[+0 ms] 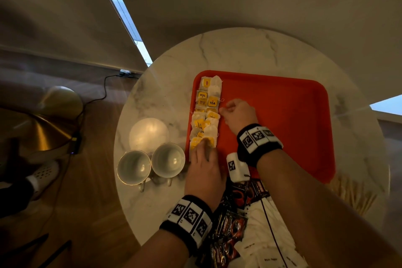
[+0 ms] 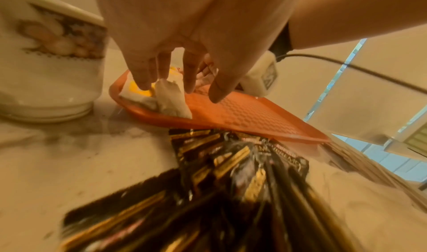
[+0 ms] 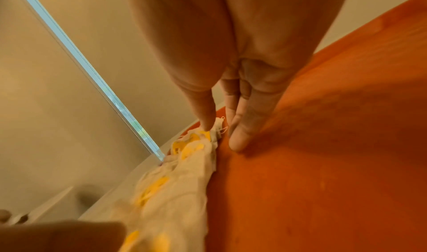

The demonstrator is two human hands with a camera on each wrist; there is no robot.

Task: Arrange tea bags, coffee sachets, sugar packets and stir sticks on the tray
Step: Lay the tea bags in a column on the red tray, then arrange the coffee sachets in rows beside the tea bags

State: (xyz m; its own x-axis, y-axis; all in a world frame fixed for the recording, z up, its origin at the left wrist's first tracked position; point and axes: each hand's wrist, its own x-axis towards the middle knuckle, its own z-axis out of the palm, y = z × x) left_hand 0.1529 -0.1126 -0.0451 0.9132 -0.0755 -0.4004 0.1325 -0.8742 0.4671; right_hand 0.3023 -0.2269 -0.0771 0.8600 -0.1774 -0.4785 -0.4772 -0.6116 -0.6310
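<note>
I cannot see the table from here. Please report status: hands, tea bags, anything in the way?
Left hand and right hand open, fingertips on tea bags. Bags rowed along left edge of tray. Coffee sachets off tray. Nothing blocking.

Tea bags (image 1: 205, 113), white with yellow tags, lie in a double column along the red tray's (image 1: 282, 98) nine o'clock edge. Dark coffee sachets (image 1: 230, 224) and white sugar packets (image 1: 263, 230) are heaped at its six o'clock; stir sticks (image 1: 354, 196) at five.

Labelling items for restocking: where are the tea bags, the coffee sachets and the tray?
tea bags (image 1: 205, 115), head view, middle of the row.
coffee sachets (image 1: 230, 224), head view, dark wrapper.
tray (image 1: 282, 104), head view, bare floor.
</note>
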